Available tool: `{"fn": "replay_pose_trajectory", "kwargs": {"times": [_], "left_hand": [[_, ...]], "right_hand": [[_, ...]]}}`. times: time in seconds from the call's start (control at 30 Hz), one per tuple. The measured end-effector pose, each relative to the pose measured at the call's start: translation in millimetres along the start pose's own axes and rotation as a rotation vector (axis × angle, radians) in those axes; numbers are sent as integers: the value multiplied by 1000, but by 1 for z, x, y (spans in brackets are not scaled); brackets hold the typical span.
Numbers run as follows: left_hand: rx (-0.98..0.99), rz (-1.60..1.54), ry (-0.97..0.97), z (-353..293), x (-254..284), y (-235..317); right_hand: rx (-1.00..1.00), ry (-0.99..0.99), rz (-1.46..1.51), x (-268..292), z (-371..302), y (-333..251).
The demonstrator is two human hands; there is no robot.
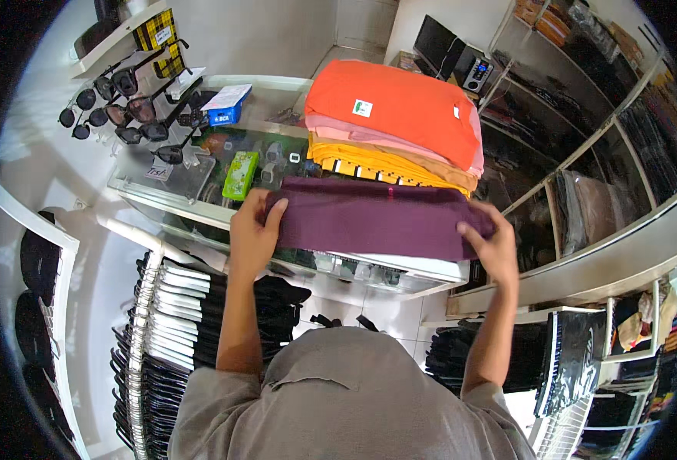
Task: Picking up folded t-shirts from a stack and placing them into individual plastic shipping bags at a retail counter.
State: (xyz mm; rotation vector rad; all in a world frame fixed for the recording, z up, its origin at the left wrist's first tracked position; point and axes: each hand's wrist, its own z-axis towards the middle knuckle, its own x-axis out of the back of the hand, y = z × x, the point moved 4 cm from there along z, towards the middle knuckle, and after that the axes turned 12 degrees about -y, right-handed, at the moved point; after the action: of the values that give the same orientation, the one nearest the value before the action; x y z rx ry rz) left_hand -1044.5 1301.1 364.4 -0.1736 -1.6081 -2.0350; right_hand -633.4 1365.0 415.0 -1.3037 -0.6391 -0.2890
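Observation:
A dark purple folded cloth [369,221], likely a garment, stretches between my two hands at the front edge of the glass counter. My left hand [254,230] grips its left end, thumb on top and fingers behind. At the right end, my right hand [492,241] holds it the same way, thumb over the near face. Just behind the cloth rises a stack of folded garments, with an orange one [400,107] on top, pink ones [369,134] beneath and yellow ones [338,157] lower down. The purple cloth hides the stack's lower front.
On the glass counter [269,115] are a green packet [240,175], a blue box [225,107] and a sunglasses rack [143,111]. Watches show under the glass. Hanging clothes [177,307] flank me at lower left. Shelves [584,146] line the right; a monitor [438,46] stands behind.

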Motion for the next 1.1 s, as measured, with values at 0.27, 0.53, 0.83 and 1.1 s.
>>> {"fn": "replay_pose_trajectory", "kwargs": {"times": [0.27,0.53,0.83,1.1], "left_hand": [[52,405,240,-26,-13,24],[-41,245,360,-69,-26,20],[336,-560,-257,-107,-80,-19],[247,-1258,-344,-135,-146,42]], "right_hand": [[-220,251,-418,-37,11,39],[-584,-161,-227,-35,28,29],[-192,-90,462,-53,-31,-2],[-83,218,337,4,-173,-15]]}}
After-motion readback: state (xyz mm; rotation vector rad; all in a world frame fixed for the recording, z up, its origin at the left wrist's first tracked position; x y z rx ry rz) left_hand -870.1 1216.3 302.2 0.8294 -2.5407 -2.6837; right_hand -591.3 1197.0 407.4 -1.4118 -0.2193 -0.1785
